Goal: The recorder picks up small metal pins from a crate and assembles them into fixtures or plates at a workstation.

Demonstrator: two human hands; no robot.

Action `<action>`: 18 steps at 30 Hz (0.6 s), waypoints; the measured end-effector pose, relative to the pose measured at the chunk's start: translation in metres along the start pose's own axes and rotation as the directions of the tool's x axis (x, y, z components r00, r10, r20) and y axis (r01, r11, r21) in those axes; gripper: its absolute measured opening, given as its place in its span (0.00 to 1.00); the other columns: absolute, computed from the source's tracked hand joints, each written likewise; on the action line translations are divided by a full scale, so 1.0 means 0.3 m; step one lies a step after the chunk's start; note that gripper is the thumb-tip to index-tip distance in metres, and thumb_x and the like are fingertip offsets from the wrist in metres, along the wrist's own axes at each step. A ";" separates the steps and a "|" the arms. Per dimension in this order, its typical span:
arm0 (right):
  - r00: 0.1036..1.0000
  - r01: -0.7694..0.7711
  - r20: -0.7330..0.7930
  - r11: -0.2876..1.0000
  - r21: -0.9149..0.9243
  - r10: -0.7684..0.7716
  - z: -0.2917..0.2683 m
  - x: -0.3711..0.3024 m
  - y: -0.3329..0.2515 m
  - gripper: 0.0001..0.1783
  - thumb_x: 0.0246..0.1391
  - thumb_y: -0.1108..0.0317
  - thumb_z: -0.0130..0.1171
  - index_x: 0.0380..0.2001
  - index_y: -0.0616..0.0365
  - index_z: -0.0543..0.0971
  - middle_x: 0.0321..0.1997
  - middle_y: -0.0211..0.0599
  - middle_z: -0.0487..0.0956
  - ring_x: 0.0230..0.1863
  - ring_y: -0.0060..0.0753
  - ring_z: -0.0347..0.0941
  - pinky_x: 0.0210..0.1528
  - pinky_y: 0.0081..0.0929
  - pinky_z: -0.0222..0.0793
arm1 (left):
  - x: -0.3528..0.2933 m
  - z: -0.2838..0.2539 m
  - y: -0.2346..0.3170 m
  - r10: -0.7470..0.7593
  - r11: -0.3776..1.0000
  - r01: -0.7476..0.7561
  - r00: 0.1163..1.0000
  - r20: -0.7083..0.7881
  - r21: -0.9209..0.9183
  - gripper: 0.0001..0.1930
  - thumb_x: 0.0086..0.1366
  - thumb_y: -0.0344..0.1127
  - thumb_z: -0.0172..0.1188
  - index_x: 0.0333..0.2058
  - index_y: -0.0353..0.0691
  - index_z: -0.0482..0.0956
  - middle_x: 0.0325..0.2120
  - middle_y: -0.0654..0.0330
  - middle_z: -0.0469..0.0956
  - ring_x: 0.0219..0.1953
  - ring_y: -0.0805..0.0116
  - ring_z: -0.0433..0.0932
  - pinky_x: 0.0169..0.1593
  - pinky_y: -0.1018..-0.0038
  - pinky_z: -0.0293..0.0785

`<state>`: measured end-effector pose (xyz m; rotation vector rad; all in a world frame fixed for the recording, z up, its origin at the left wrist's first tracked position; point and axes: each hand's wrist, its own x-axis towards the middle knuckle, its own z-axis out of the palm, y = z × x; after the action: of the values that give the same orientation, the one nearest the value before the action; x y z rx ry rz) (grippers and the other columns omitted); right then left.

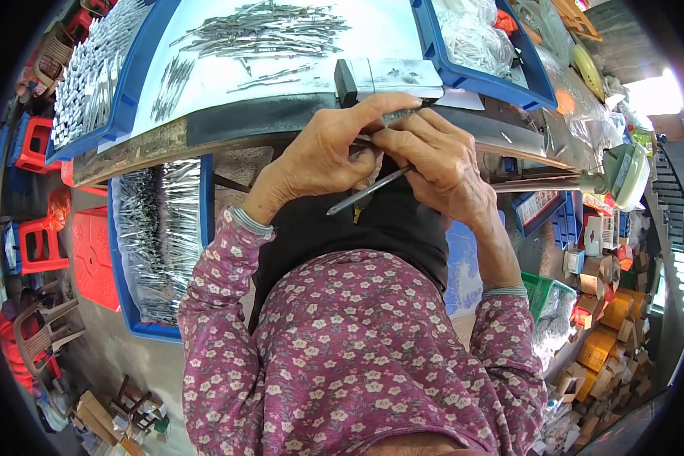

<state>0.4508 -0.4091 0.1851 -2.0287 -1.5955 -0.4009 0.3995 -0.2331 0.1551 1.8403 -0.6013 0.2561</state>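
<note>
Both my hands meet just over the near edge of the workbench (235,125). A slim grey metal rod (368,191) slants from under my right hand (439,156) down to the left, its narrow end free. My right fingers are curled round its upper part. My left hand (319,156) is bent in close to the right, thumb curled and index finger reaching across; whatever its fingertips pinch is hidden. Just beyond the fingers a metal block (391,76) with a dark side sits on the bench. A heap of thin metal pieces (270,34) lies farther back on white sheeting.
A blue tray of white-tipped pieces (91,83) stands at the left, another blue tray (536,87) with plastic bags at the right. Below the bench, left, a blue tray (209,228) holds metal pieces. A lamp head (629,175) juts out at the right edge.
</note>
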 end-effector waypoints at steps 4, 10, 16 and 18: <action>1.000 0.005 0.014 0.999 0.038 -0.005 0.005 -0.001 0.002 0.22 0.24 0.81 0.57 0.32 0.57 0.74 0.29 0.33 0.71 0.32 0.37 0.69 0.31 0.30 0.68 | -0.009 -0.009 -0.006 -0.014 1.000 0.014 1.000 0.024 -0.003 0.33 0.46 0.19 0.49 0.56 0.43 0.61 0.29 0.58 0.76 0.33 0.71 0.77 0.41 0.77 0.72; 1.000 -0.009 0.017 0.996 0.091 0.007 0.003 0.000 -0.001 0.22 0.24 0.81 0.57 0.31 0.57 0.74 0.28 0.33 0.71 0.31 0.37 0.69 0.30 0.30 0.67 | -0.011 -0.019 0.008 -0.025 0.994 0.030 0.999 0.047 -0.105 0.37 0.43 0.18 0.46 0.57 0.44 0.59 0.27 0.61 0.74 0.32 0.73 0.75 0.43 0.77 0.70; 1.000 -0.024 0.001 0.989 0.148 0.024 0.006 -0.002 -0.005 0.21 0.24 0.81 0.57 0.31 0.56 0.74 0.27 0.33 0.71 0.30 0.37 0.68 0.30 0.31 0.67 | -0.015 -0.028 0.011 -0.054 0.989 0.062 0.996 0.065 -0.133 0.39 0.42 0.17 0.46 0.59 0.44 0.56 0.26 0.62 0.72 0.32 0.75 0.73 0.42 0.79 0.69; 1.000 -0.022 -0.004 0.988 0.151 0.023 0.004 0.000 -0.009 0.21 0.25 0.81 0.58 0.31 0.56 0.74 0.27 0.33 0.72 0.30 0.37 0.68 0.30 0.31 0.67 | -0.017 -0.027 0.010 -0.027 0.984 0.035 0.998 0.051 -0.172 0.39 0.43 0.17 0.46 0.59 0.45 0.55 0.25 0.62 0.72 0.32 0.75 0.73 0.42 0.79 0.69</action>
<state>0.4479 -0.4080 0.1847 -1.9273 -1.5495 -0.2685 0.3946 -0.2248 0.1581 1.6905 -0.6087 0.1342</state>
